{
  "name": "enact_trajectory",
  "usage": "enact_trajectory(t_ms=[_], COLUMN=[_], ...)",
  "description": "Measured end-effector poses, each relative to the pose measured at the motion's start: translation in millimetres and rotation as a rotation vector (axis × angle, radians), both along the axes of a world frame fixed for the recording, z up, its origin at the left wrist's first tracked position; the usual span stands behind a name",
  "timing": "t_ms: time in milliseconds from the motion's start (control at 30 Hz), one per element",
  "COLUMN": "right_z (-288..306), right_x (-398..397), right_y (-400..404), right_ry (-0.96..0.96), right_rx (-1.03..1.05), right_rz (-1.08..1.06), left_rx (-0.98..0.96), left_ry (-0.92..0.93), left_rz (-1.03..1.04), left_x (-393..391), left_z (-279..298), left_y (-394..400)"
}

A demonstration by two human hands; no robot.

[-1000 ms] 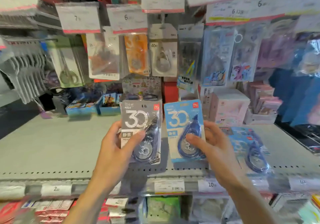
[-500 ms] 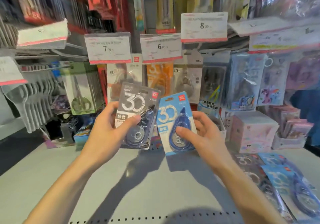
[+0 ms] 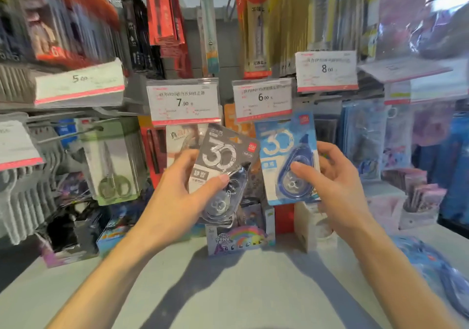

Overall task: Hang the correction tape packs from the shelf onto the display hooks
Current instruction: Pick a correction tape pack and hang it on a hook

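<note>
I saw my left hand (image 3: 177, 196) hold the grey cardboard pack of correction tape with a big 30 on it (image 3: 223, 171); the thumb pressed on the clear blister in front and the other fingers were curled behind the card, so the pack was pinched and tilted to the right. My right hand (image 3: 335, 184) held the light blue cardboard pack of correction tape (image 3: 286, 161) nearly upright, with the thumb on the blue dispenser and the fingers curled at the right edge of the card. Both packs were in the air above the pale grey metal shelf (image 3: 228, 290), just under the white price tags 7.90 (image 3: 184, 101) and 6.00 (image 3: 262, 98); the 2 packs were close, and I could not tell if they touched. More blue packs (image 3: 436, 270) lay flat on the shelf at the right, blurred. Behind, a small cardboard box with a rainbow print (image 3: 241, 237) stood on the shelf; its contents were not clear to me.
</note>
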State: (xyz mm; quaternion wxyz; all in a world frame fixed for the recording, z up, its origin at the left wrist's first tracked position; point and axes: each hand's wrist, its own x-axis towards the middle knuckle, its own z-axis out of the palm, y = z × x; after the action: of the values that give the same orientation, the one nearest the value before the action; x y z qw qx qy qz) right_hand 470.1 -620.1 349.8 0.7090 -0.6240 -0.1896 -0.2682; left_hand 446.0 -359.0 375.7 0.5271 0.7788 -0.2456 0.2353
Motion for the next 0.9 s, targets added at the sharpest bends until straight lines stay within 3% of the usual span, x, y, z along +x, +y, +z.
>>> enact_trajectory(t_ms=[500, 900], right_z=[20, 22], right_x=[-34, -28], right_y=[-4, -16], right_ry=[-0.006, -0.036], right_rx=[0.087, 0.076], right_rz=[0.039, 0.065], left_rx=[-0.001, 0.002], left_ry=[0.003, -0.14], left_rz=[-0.04, -0.015], left_x=[-29, -23], left_z=[3, 45], left_y=[32, 6])
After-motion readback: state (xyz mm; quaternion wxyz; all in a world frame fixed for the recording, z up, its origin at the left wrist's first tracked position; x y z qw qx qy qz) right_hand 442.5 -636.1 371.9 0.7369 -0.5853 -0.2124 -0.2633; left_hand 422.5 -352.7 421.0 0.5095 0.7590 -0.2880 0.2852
